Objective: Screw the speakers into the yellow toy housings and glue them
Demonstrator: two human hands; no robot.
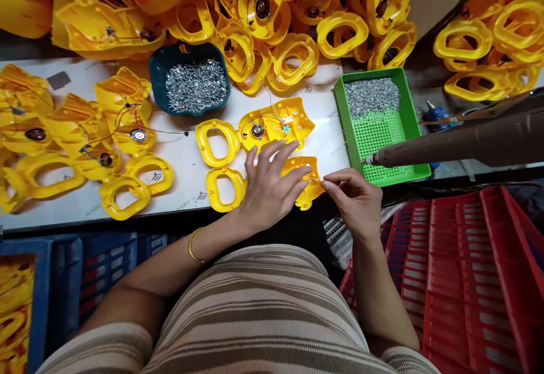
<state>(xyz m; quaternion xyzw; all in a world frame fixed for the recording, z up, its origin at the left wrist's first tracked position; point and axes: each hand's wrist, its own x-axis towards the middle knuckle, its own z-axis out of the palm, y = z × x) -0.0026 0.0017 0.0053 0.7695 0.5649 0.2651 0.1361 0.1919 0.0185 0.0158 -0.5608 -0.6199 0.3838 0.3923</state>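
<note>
My left hand [270,184] lies flat with fingers spread on a yellow plastic shell [308,184] at the near edge of the white table [187,161]. My right hand [355,198] pinches its thumb and forefinger together at the shell's right edge; what they hold is too small to name. Just behind lies a second yellow shell [276,124] with a small speaker, wires and a circuit piece inside. A brown powered screwdriver [459,144] hangs over the green tray, tip pointing left.
A green tray [382,136] holds a heap of screws. A dark teal bowl [193,85] also holds screws. Yellow shells and handles are piled behind and at left. A red crate [471,283] stands at right, blue crates [63,283] at lower left.
</note>
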